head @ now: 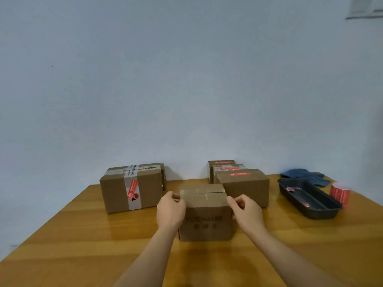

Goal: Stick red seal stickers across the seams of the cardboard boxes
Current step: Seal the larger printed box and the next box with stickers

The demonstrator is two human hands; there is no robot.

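Note:
A small cardboard box (206, 216) with faint print on its front stands in the middle of the wooden table (83, 235). My left hand (171, 210) grips its upper left edge and my right hand (245, 211) grips its upper right edge. Its top seam shows clear tape and no red sticker. A larger box (116, 189) at the left carries a red seal sticker (132, 189) over its tape. Behind, at the right, three boxes (244, 187) each bear a red sticker on top. A roll of red seal stickers (339, 194) stands at the far right.
A black oblong tray (323, 212) with a few red scraps inside lies right of the boxes. Blue cloth gloves (304, 176) lie behind it near the pale wall. The table's near part stretches between my forearms.

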